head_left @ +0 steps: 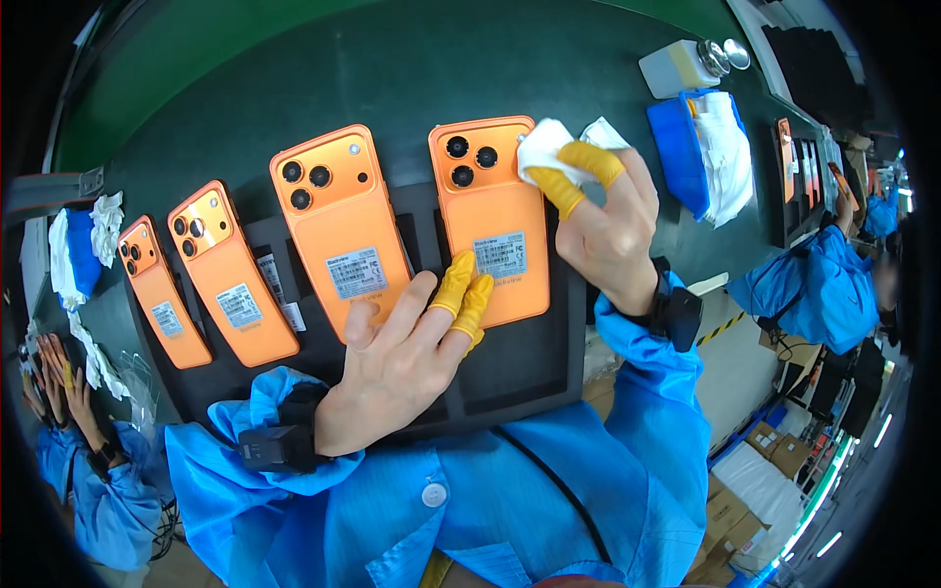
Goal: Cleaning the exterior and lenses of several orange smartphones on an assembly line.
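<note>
Several orange smartphones lie face down in a black tray (520, 377), their backs with three lenses and a label upward. My right hand (618, 220), with yellow finger cots on thumb and finger, pinches a folded white cloth (544, 149) against the upper right edge of the rightmost phone (490, 206). The fingers of my left hand (397, 367) are spread. Two of them, in yellow finger cots, rest on that phone's lower left part beside its label. The bare fingers reach over the bottom of the neighbouring phone (338, 220). Two more phones (235, 269) lie farther left.
At the far right of the green table (392, 69) stand a pump bottle (676, 71) and a blue bin (676, 157) with white cloths. Another blue bin (83, 253) is at left. Co-workers in blue sit on both sides; one's hands (74, 392) show at left.
</note>
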Motion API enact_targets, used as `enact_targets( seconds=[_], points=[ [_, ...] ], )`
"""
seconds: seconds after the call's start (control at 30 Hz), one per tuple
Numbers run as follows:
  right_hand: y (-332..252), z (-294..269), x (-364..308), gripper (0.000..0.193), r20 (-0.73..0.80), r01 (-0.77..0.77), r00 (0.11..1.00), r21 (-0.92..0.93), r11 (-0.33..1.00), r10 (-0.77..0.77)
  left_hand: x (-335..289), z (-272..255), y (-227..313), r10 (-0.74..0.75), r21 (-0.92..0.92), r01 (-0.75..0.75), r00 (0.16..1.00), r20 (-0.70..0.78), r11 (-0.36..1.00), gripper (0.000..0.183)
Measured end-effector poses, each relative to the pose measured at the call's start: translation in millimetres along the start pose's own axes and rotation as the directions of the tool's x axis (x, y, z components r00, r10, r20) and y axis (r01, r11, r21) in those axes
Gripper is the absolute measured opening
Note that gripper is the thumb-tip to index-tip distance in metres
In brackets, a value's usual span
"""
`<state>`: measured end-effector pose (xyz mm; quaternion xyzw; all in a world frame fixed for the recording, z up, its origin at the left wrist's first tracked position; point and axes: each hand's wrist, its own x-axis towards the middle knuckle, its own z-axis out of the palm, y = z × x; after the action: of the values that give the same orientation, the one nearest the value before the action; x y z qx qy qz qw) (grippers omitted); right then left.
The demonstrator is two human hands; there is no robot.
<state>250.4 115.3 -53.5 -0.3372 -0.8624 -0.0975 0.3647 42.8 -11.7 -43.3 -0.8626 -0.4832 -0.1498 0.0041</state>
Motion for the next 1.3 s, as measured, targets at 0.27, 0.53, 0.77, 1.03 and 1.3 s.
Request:
enact_targets(
  seconds=[0.27, 0.53, 0.77, 1.03, 1.3],
  points=[
    [-9.7, 1.8, 5.4, 0.017, 0.029, 0.163, 0.986, 0.056, 0.985, -0.164, 0.0, 0.4, 0.1, 0.013, 0.009, -0.013, 1.000, -0.013, 1.000, 0.037],
    [11.2, -1.9, 6.0, 0.029, 0.010, 0.020, 1.000, -0.047, 0.999, -0.020, -1.8, 1.6, 0.2, 0.026, -0.008, -0.026, 1.000, 0.016, 1.000, 0.039],
    [6.6, 3.5, 7.5, 0.031, 0.049, 0.007, 0.999, -0.056, 0.998, -0.005, -2.7, 3.8, 0.5, 0.004, 0.003, -0.004, 1.000, 0.000, 1.000, 0.036],
    [-18.3, -27.9, -8.0, 0.027, 0.157, 0.058, 0.986, -0.028, 0.998, -0.052, -1.5, -3.2, -3.6, 0.014, -0.009, -0.014, 0.998, 0.069, 1.000, 0.039],
    [99.1, -64.2, 29.9, 0.019, -0.097, -0.142, 0.990, -0.567, 0.811, 0.105, -30.6, -42.3, -14.6, -0.070, 0.188, 0.058, 0.996, 0.055, 0.980, 0.022]
  ],
)
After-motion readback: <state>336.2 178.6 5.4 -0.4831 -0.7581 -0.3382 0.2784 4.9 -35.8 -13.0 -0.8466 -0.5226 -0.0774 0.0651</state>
